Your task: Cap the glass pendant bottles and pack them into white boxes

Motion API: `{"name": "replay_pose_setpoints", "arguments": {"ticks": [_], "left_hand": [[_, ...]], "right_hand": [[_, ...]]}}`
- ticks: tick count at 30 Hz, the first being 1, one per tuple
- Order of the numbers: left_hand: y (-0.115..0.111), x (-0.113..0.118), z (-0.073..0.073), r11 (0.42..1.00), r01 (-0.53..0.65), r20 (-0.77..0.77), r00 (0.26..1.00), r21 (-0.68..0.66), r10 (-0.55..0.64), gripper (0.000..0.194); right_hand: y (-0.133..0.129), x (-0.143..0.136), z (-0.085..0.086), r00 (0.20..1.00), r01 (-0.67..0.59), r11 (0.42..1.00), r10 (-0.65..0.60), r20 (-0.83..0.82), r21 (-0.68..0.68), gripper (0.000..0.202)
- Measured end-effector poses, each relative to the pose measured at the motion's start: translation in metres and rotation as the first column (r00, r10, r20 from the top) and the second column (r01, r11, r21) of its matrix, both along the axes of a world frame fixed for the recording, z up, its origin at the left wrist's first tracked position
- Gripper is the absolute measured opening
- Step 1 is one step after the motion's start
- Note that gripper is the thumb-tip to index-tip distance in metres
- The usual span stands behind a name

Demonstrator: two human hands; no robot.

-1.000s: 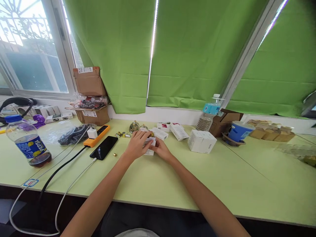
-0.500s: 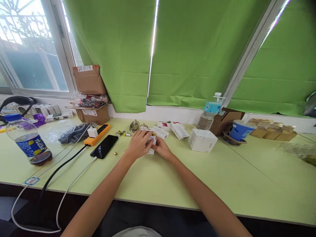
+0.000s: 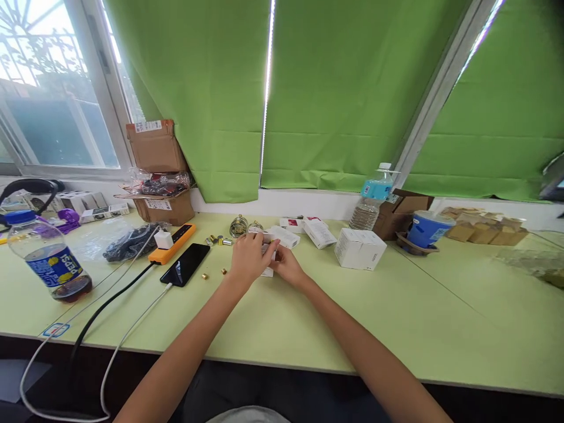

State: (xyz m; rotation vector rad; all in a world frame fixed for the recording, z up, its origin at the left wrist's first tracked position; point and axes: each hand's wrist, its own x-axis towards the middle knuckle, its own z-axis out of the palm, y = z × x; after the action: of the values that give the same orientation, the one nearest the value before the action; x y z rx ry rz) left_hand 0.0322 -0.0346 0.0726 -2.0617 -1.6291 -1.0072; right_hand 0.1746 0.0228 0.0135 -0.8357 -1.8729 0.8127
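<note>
Between my hands stands a small white box [image 3: 267, 272], mostly covered by fingers. My left hand [image 3: 250, 257] wraps over its top and left side. From the right, my right hand [image 3: 287, 265] grips the same box, fingertips close to the left thumb. Just behind lie a flat white box [image 3: 285, 237] and two round gold-rimmed objects, one of them a pocket-watch-like piece [image 3: 238, 225]. Several small metal cylinders [image 3: 219, 240] lie left of the hands, and a little gold cylinder [image 3: 205, 276] is nearer to me.
A black phone [image 3: 185, 264], an orange power strip [image 3: 171, 245] and a cola bottle [image 3: 55, 261] are at left, with cables over the table edge. To the right stand a white box [image 3: 360, 249], a water bottle [image 3: 372, 202] and a blue cup [image 3: 427, 230].
My left thumb and fingers have closed further over the top of the white box. The gold bit seen at its top is now covered. The view has shifted slightly.
</note>
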Motion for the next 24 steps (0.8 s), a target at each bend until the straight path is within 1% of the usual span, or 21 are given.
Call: {"name": "replay_pose_setpoints", "arguments": {"ticks": [3, 6, 8, 10, 11, 13, 15, 16, 17, 22, 24], "left_hand": [[-0.002, 0.004, 0.004, 0.999, -0.041, -0.034, 0.999, -0.034, 0.04, 0.054], [-0.001, 0.007, 0.012, 0.991, -0.08, -0.037, 0.996, -0.107, 0.076, 0.055], [0.002, 0.007, 0.021, 0.98, -0.065, -0.034, 0.998, -0.19, 0.06, 0.048], [0.007, 0.005, 0.031, 0.959, -0.008, -0.036, 0.999, -0.284, -0.003, 0.039], [0.009, 0.004, 0.036, 0.941, 0.029, -0.042, 0.998, -0.338, -0.046, 0.035], [0.015, 0.001, 0.045, 0.877, 0.092, -0.06, 0.989, -0.471, -0.136, 0.031], [0.019, -0.002, 0.05, 0.815, 0.116, -0.053, 0.983, -0.568, -0.177, 0.032], [0.02, -0.003, 0.051, 0.802, 0.117, -0.04, 0.984, -0.585, -0.174, 0.033], [0.021, -0.004, 0.051, 0.803, 0.118, -0.028, 0.986, -0.584, -0.166, 0.035], [0.02, -0.005, 0.042, 0.869, 0.124, -0.035, 0.987, -0.479, -0.16, 0.036], [0.02, -0.004, 0.041, 0.874, 0.108, -0.03, 0.99, -0.474, -0.138, 0.037]], "right_hand": [[-0.001, 0.001, 0.0, 1.0, 0.014, 1.0, -0.014, 0.001, 0.011, 0.022], [-0.003, 0.0, 0.002, 0.998, -0.048, 0.999, 0.048, -0.034, 0.001, 0.027], [-0.004, 0.0, 0.003, 0.995, -0.081, 0.997, 0.08, -0.056, -0.02, 0.03], [-0.004, -0.001, 0.003, 0.995, -0.082, 0.996, 0.08, -0.058, -0.043, 0.033], [-0.005, -0.001, 0.003, 0.996, -0.079, 0.996, 0.076, -0.054, -0.05, 0.036], [-0.005, -0.001, 0.003, 0.995, -0.078, 0.995, 0.075, -0.059, -0.054, 0.04], [-0.007, -0.002, 0.004, 0.994, -0.08, 0.995, 0.076, -0.074, -0.062, 0.041], [-0.008, -0.002, 0.005, 0.994, -0.084, 0.994, 0.078, -0.08, -0.071, 0.041], [-0.009, -0.002, 0.006, 0.993, -0.085, 0.993, 0.079, -0.083, -0.079, 0.04], [-0.015, -0.003, 0.012, 0.988, -0.116, 0.992, 0.111, -0.103, -0.041, 0.042], [-0.015, -0.003, 0.012, 0.989, -0.113, 0.992, 0.106, -0.103, -0.062, 0.045]]}}
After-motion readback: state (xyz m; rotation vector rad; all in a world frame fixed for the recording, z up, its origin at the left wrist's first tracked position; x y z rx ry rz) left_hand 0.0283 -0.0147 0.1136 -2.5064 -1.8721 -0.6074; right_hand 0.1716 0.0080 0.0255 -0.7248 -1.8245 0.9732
